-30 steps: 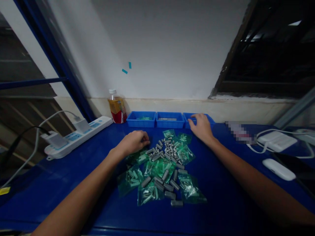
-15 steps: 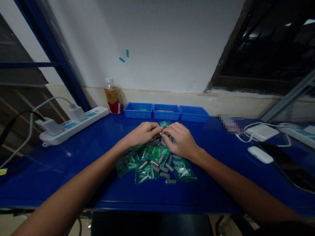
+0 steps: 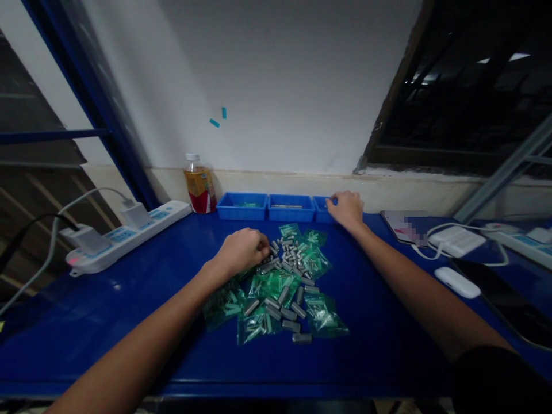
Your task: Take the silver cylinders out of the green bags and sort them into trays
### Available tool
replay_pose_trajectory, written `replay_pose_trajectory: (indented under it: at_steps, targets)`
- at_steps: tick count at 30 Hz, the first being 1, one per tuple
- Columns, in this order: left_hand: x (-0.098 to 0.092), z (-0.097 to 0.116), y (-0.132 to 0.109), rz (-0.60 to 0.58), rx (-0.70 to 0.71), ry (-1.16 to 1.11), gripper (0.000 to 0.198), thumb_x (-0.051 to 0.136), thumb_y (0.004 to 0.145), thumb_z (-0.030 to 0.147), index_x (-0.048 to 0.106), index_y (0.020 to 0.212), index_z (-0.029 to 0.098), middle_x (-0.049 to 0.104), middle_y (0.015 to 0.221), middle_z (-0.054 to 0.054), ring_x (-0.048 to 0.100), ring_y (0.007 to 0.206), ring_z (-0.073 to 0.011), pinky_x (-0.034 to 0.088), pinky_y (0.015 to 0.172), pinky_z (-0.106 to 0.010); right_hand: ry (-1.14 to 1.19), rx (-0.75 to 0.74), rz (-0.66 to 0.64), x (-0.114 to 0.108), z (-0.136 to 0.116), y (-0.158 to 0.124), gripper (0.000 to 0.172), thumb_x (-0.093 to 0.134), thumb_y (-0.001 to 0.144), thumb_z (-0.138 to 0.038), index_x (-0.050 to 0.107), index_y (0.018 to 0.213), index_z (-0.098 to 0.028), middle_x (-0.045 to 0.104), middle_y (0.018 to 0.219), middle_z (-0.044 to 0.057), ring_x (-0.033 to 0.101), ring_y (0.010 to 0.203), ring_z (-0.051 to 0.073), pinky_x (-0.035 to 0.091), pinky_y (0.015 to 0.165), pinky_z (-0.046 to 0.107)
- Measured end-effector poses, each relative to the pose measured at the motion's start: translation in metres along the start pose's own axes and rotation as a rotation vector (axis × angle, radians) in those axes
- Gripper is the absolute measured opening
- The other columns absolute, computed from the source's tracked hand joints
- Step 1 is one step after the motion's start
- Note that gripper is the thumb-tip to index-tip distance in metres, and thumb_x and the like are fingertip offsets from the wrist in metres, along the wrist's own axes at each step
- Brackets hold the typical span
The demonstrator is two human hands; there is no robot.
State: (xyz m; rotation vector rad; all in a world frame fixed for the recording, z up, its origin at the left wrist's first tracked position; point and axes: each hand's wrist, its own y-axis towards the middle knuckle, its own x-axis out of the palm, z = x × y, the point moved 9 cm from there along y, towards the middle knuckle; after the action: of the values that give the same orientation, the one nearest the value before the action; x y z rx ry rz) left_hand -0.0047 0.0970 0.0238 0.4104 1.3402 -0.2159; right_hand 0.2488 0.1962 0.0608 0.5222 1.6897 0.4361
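My left hand is closed, fingers curled down at the left edge of a heap of small metal pins; whatever its fingertips grip is hidden. My right hand reaches over the right blue bin, thumb and fingers drawn together above its opening; anything between them is too small to name. Around the heap lie several green plastic bags of pins, one at the front right and one at the front left. Thicker loose metal cylinders are scattered between these bags.
Along the wall stand a left blue bin with green bags inside and a middle blue bin. A drink bottle and a power strip are at left. On the right lie a white case, a charger and a dark phone.
My hands were together over the heap. The right has moved away to the right bin at the back; the left has drawn back slightly and lower, uncovering the pins. The camera view has tilted up slightly.
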Motion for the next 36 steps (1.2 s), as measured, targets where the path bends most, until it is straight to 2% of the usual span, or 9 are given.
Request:
replay_pose_trajectory:
  at_steps: [4, 8, 11, 15, 21, 24, 29, 32, 36]
  targets:
    - [-0.015, 0.007, 0.001, 0.123, 0.067, -0.271, 0.021, 0.049, 0.082, 0.028, 0.066, 0.084, 0.017, 0.070, 0.087, -0.006, 0.063, 0.078, -0.0181, 0.045, 0.069, -0.027, 0.194, -0.258, 0.067, -0.022, -0.045, -0.043, 0.026, 0.051, 0.087, -0.036, 0.065, 0.098, -0.016, 0.063, 0.095, 0.012, 0.050, 0.096, 0.029, 0.037, 0.079, 0.039]
    - [-0.014, 0.017, -0.001, 0.095, 0.072, -0.694, 0.017, 0.054, 0.080, 0.030, 0.060, 0.079, 0.014, 0.068, 0.078, -0.005, 0.061, 0.070, -0.0151, 0.046, 0.064, -0.026, 0.394, -0.567, 0.052, -0.058, -0.098, -0.112, 0.021, 0.056, 0.086, -0.031, 0.061, 0.102, -0.019, 0.063, 0.092, 0.007, 0.053, 0.091, 0.025, 0.037, 0.075, 0.037]
    - [-0.011, 0.035, -0.003, 0.010, 0.137, -1.003, 0.019, 0.062, 0.075, 0.031, 0.057, 0.077, 0.013, 0.066, 0.076, -0.004, 0.060, 0.069, -0.0129, 0.046, 0.063, -0.024, 0.487, -0.645, 0.050, -0.076, -0.116, -0.145, 0.015, 0.056, 0.086, -0.024, 0.059, 0.100, -0.019, 0.062, 0.090, 0.007, 0.053, 0.087, 0.024, 0.038, 0.072, 0.036]
    - [-0.001, 0.044, -0.005, -0.101, 0.116, -1.163, 0.025, 0.069, 0.072, 0.033, 0.055, 0.072, 0.013, 0.060, 0.065, 0.001, 0.054, 0.059, -0.0090, 0.041, 0.056, -0.022, 0.655, -0.657, 0.044, -0.079, -0.119, -0.156, 0.013, 0.054, 0.086, -0.018, 0.057, 0.099, -0.019, 0.061, 0.084, 0.006, 0.054, 0.079, 0.022, 0.042, 0.071, 0.034]
    - [0.012, 0.045, -0.003, -0.177, 0.125, -1.201, 0.032, 0.074, 0.067, 0.034, 0.054, 0.081, 0.013, 0.057, 0.062, 0.003, 0.051, 0.055, -0.0076, 0.038, 0.053, -0.020, 0.736, -0.713, 0.063, -0.079, -0.120, -0.163, 0.008, 0.052, 0.086, -0.014, 0.057, 0.091, -0.018, 0.060, 0.081, 0.006, 0.054, 0.076, 0.020, 0.043, 0.069, 0.032]
    - [0.009, 0.046, -0.005, -0.174, 0.138, -1.195, 0.036, 0.068, 0.074, 0.038, 0.051, 0.095, 0.015, 0.056, 0.063, 0.004, 0.048, 0.051, -0.0073, 0.035, 0.050, -0.020, 0.775, -0.628, 0.044, -0.077, -0.115, -0.158, 0.005, 0.053, 0.087, -0.018, 0.057, 0.085, -0.019, 0.059, 0.074, 0.003, 0.054, 0.071, 0.018, 0.043, 0.066, 0.030]
    - [-0.023, 0.059, -0.017, 0.041, 0.316, -0.878, 0.033, 0.055, 0.084, 0.028, 0.049, 0.115, 0.017, 0.063, 0.085, -0.003, 0.058, 0.071, -0.0127, 0.044, 0.062, -0.024, 0.893, -0.357, 0.002, -0.064, -0.097, -0.146, 0.014, 0.052, 0.087, -0.025, 0.058, 0.075, -0.019, 0.060, 0.067, 0.000, 0.054, 0.060, 0.014, 0.040, 0.057, 0.026]
    - [-0.034, 0.071, -0.025, 0.152, 0.412, -0.621, 0.023, 0.056, 0.082, 0.022, 0.057, 0.105, 0.018, 0.064, 0.095, -0.005, 0.059, 0.083, -0.0161, 0.046, 0.072, -0.027, 0.948, -0.266, -0.035, -0.060, -0.092, -0.145, 0.020, 0.051, 0.087, -0.030, 0.060, 0.073, -0.018, 0.061, 0.063, -0.001, 0.053, 0.056, 0.013, 0.039, 0.052, 0.024]
    - [-0.038, 0.069, -0.023, 0.239, 0.362, -0.535, 0.016, 0.052, 0.085, 0.025, 0.062, 0.093, 0.016, 0.066, 0.087, -0.005, 0.060, 0.079, -0.0160, 0.046, 0.072, -0.027, 0.945, -0.278, -0.055, -0.061, -0.094, -0.146, 0.026, 0.047, 0.090, -0.032, 0.059, 0.071, -0.019, 0.061, 0.062, 0.000, 0.054, 0.057, 0.014, 0.041, 0.054, 0.025]
